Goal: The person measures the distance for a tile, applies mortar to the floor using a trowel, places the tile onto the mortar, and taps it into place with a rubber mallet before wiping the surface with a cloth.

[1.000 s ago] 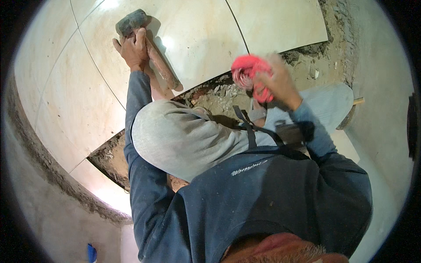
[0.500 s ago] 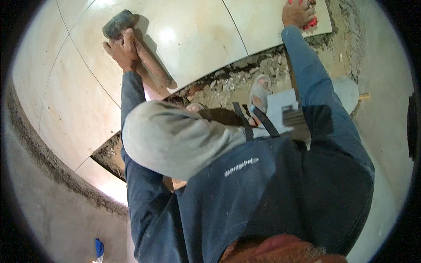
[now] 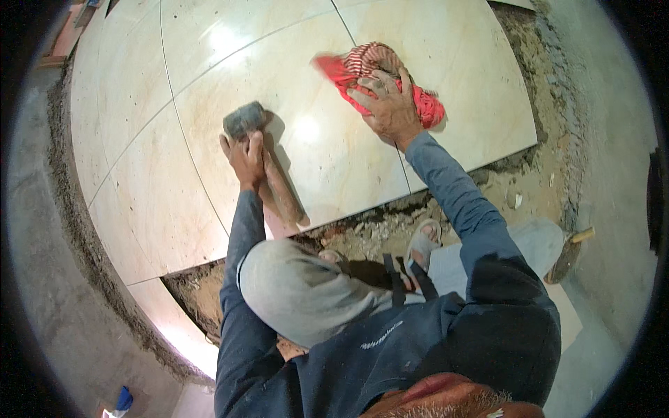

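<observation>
My left hand [image 3: 245, 161] is closed round a rubber mallet [image 3: 282, 191], close behind its dark head. The mallet lies on the pale tiles [image 3: 327, 150], its wooden handle pointing back toward my knee. Farther forward and to the right, my right hand [image 3: 391, 115] presses down on a bunched red cloth [image 3: 428, 110] with a red-and-white striped part. Its fingers curl over the folds, and the cloth's left end is blurred. Dark joints run between the big glossy tiles, and small dirt specks dot their surface.
Rubble and mortar [image 3: 369, 230] fill the strip between the tile edge and my sandalled feet. A rough mortar band [image 3: 83, 216] follows the left wall, another the right side. A tool with a yellowish handle [image 3: 582, 235] lies at the right. Something blue [image 3: 125, 398] sits at the lower left.
My right hand has come from the far right tile edge leftward with the red cloth, onto the middle tiles. The left hand still grips the mallet. The whole view has shifted.
</observation>
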Demonstrator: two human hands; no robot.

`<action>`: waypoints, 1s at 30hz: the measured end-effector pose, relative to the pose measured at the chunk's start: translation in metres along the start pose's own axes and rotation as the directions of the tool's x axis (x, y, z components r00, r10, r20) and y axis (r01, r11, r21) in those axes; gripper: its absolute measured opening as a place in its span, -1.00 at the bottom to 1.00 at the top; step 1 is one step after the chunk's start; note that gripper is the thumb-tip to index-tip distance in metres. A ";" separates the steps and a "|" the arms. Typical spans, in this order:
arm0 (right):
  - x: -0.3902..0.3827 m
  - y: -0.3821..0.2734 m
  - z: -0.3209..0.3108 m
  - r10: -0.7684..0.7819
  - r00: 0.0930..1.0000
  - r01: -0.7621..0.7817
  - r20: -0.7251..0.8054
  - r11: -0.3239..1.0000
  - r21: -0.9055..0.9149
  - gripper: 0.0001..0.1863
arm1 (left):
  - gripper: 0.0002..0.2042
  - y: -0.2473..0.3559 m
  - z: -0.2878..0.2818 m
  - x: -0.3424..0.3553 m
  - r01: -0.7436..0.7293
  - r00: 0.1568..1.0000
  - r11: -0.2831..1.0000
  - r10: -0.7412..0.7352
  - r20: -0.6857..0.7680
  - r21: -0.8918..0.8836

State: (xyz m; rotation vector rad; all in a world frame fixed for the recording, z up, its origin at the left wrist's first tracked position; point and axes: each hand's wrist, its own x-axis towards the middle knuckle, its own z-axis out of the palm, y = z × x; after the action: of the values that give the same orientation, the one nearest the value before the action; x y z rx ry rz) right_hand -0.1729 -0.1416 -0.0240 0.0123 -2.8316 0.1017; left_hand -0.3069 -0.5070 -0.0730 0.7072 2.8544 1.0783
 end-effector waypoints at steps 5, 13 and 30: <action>0.081 0.100 0.042 0.178 0.984 -0.178 -0.031 0.984 0.020 -0.50 | -0.47 -0.017 0.000 -0.003 0.018 1.000 1.000 -0.019 -0.019 -0.017; 0.018 0.399 0.042 0.599 0.792 -0.609 -0.117 0.758 -0.235 -0.44 | -0.49 -0.010 0.012 -0.004 0.136 0.989 0.981 -0.142 -0.033 -0.140; 0.178 0.186 0.106 0.188 0.978 -0.188 -0.085 0.982 0.009 -0.63 | -0.46 -0.033 0.005 -0.018 0.187 0.982 0.978 -0.185 0.026 -0.088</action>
State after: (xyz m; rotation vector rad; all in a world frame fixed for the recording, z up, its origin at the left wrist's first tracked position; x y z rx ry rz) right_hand -0.3785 0.0371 -0.0834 -0.2548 -2.7409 0.1412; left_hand -0.3031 -0.5335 -0.1000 0.4315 2.7688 1.1561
